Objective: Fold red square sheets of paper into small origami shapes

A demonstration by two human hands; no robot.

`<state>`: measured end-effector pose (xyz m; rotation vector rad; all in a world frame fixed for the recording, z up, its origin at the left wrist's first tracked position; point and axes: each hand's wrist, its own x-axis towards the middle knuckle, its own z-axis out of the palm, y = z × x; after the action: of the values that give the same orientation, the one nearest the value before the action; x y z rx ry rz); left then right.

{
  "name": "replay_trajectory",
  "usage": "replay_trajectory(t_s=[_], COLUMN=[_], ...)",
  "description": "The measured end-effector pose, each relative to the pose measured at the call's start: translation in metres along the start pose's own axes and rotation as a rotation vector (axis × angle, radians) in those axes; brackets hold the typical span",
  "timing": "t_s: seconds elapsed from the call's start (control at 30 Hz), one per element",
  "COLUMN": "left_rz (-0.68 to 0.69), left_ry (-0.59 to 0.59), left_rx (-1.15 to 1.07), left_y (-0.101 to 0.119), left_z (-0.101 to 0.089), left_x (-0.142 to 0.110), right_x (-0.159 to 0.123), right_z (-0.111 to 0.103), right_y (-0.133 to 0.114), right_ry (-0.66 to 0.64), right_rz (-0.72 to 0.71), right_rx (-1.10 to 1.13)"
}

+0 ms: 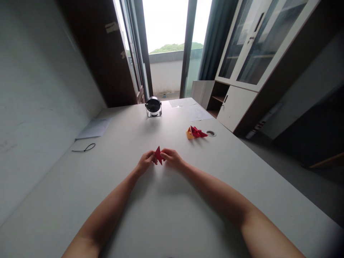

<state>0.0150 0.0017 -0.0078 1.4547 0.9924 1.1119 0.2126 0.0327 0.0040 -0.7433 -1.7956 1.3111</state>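
Between both hands, above the middle of the white table (161, 208), is a small piece of folded red paper (158, 154) with pointed upper and lower ends. My left hand (146, 159) pinches its left side, fingers closed. My right hand (172, 157) grips the right side between thumb and fingers. Parts of the fingers behind the paper are hidden. Beyond my right hand lie several folded red paper pieces (197, 132) in a cluster, touching a folded orange paper piece (189, 134).
A roll of tape (211, 133) lies beside the red cluster. A round black-and-silver device on a stand (153, 106) is at the back. On the left are paper sheets (94, 128) and a black cable tie (86, 148). More sheets (199, 113) lie at the far right edge.
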Motion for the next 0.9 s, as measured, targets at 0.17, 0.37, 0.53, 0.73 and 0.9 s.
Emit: replay_trajectory(t_s=[0.17, 0.37, 0.53, 0.73, 0.9], left_rz=[0.004, 0.004, 0.001, 0.02, 0.025], left_ry=[0.009, 0.009, 0.022, 0.07, 0.08], left_rx=[-0.04, -0.073, -0.074, -0.027, -0.024], left_y=[-0.0007, -0.0009, -0.0032, -0.008, -0.0096], left_z=[-0.0004, -0.0003, -0.0001, -0.0003, -0.0011], left_x=[0.0006, 0.0008, 0.0013, 0.0021, 0.0017], right_x=[0.0022, 0.0053, 0.007, 0.0048, 0.0029], right_z=[0.0009, 0.0009, 0.0009, -0.0009, -0.0027], right_y=[0.0067, 0.0107, 0.0109, 0.0076, 0.0037], right_ry=[0.023, 0.039, 0.045, -0.015, -0.056], right_rz=[0.008, 0.025, 0.033, 0.014, -0.008], right_rx=[0.038, 0.108, 0.175, 0.203, 0.205])
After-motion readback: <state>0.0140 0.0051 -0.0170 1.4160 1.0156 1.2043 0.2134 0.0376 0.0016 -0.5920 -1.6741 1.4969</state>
